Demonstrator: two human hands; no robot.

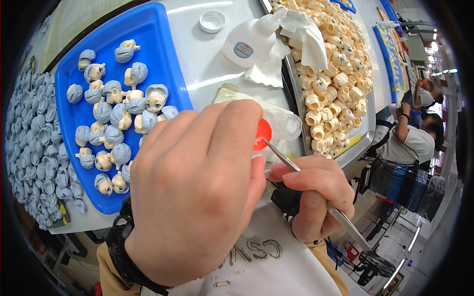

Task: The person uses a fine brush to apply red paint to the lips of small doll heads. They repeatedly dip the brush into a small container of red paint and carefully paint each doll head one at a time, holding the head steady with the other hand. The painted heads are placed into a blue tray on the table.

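Note:
My right hand (316, 195) grips a pair of metal tweezers (340, 217) like a pen. The tweezers' tip reaches a round red piece (263, 133), perhaps a cap or shallow dish, partly covered by my left hand. Back toward me, my left hand (192, 182) fills the middle of the view with its fingers curled inward. Whatever it holds is hidden behind the fingers. Beside the red piece stands a small clear cup (292, 127), on or by a pale, tape-covered pad (228, 93).
At left, a blue tray (170, 64) carries several doll heads with blue-grey hair; many loose hair parts (42, 143) lie beyond it. A white squeeze bottle (252, 42), a round lid (212, 21) and tissue (266, 69) lie ahead. Many face parts (340, 81) fill a tray at right. Another person (412, 140) sits farther right.

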